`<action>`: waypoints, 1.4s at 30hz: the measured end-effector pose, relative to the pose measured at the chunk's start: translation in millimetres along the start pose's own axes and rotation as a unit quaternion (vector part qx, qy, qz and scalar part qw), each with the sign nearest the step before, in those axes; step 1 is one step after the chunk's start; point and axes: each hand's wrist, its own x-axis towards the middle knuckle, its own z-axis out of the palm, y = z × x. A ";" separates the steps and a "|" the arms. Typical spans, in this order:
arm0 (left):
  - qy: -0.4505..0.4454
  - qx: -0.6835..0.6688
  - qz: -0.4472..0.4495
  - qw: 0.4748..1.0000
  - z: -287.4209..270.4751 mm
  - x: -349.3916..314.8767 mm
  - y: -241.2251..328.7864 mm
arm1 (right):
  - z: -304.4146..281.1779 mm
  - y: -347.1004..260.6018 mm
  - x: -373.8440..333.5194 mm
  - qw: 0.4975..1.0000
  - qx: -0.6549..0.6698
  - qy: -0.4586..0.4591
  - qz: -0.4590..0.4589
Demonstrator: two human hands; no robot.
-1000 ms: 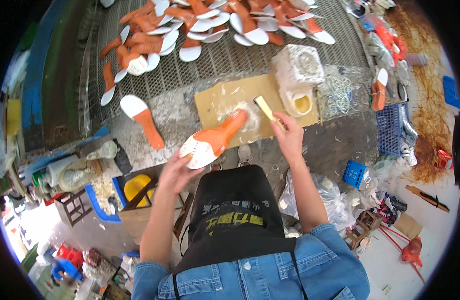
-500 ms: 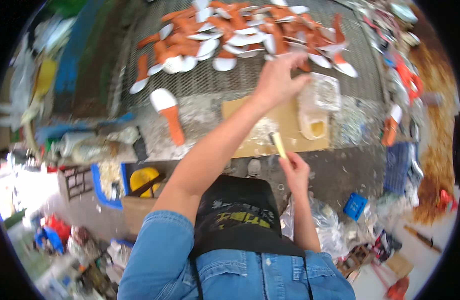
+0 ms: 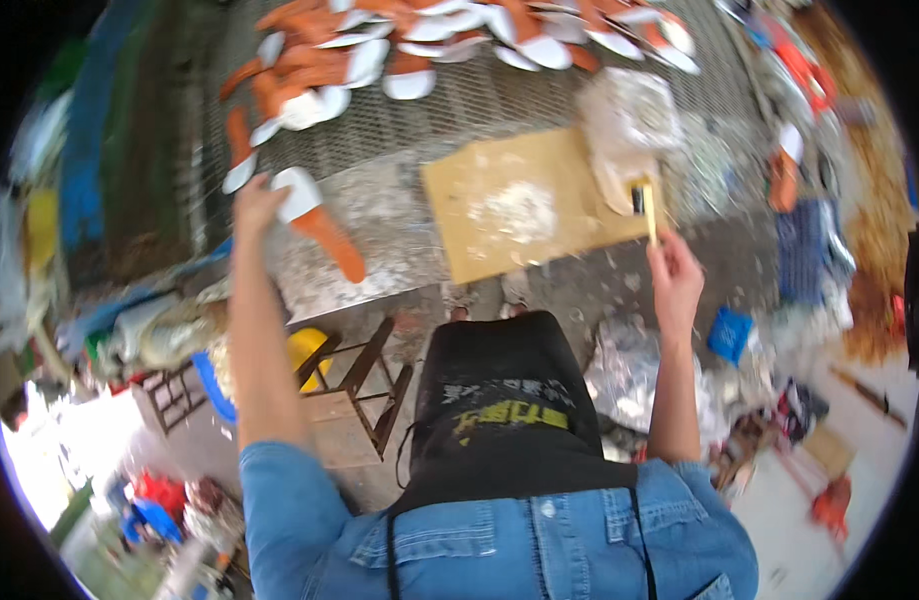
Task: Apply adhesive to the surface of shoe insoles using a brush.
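Note:
My right hand [image 3: 675,270] pinches a small brush [image 3: 650,208] by its pale yellow handle. Its dark bristle end is at the mouth of a whitish plastic container [image 3: 611,172], at the right side of a cardboard sheet [image 3: 459,240]. Over on the left, my left hand [image 3: 257,208] is beside an insole [image 3: 324,228] with a white front end and an orange-brown rear. My fingertips reach the edge of its white end; motion blur hides whether they grip it. The insole lies slantwise on the worktop, its orange end toward me.
A heap of similar insoles [image 3: 409,45] covers the mesh surface [image 3: 459,105] at the back. Whitish residue marks the cardboard. Below the bench edge stand a wooden stool [image 3: 354,385] on the left and crumpled clear plastic [image 3: 639,375] on the right. One more insole [image 3: 784,170] lies far right.
My left hand has swung from above the container at right to the insole at left. My right hand has moved the brush right, to the container's mouth. The view has shifted.

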 end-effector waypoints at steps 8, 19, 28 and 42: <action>-0.114 -0.236 0.080 0.962 -71.4 -112.4 125.3 | -14.6 20.7 27.6 0.961 -0.250 0.074 -0.095; -0.146 -0.430 -0.024 0.891 86.8 -256.4 177.0 | -5.6 52.8 13.5 0.994 0.034 -0.081 0.062; -0.096 -0.312 0.075 0.942 92.3 -285.6 198.8 | 102.6 -55.1 -27.7 0.965 0.144 -0.214 -0.051; -0.095 -0.272 0.136 0.948 68.2 -302.2 213.0 | 121.9 -72.0 -38.2 0.957 0.038 -0.174 -0.229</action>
